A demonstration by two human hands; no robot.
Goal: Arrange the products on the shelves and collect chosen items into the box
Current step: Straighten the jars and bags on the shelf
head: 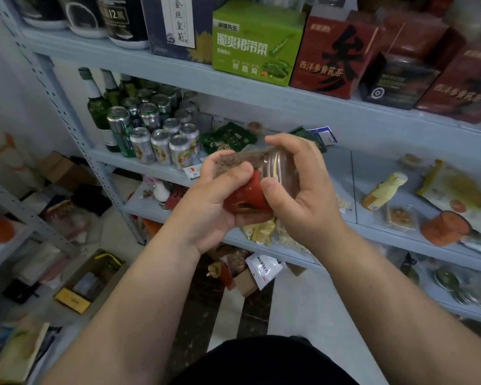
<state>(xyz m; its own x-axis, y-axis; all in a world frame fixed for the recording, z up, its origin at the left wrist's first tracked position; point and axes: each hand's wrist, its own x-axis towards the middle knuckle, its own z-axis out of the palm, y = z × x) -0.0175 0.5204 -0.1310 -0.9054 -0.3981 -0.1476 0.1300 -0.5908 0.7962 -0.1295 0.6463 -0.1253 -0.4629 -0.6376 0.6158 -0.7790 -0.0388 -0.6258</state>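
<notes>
A clear plastic jar (pixel 257 173) with a red label and brown grainy contents lies tilted between both hands, in front of the grey metal shelves (pixel 261 90). My left hand (pixel 214 195) grips its lower end, thumb across the red label. My right hand (pixel 300 187) curls round its upper end, fingers over the top and thumb on the label. An open cardboard box (pixel 95 279) with a few packets inside sits on the floor at lower left.
Beer cans (pixel 161 140) and green bottles (pixel 97 107) stand on the middle shelf at left. Green and red cartons (pixel 257 44) line the upper shelf. Snack packets, a yellow bottle (pixel 383 190) and an orange jar (pixel 444 227) lie at right. Loose packages litter the floor.
</notes>
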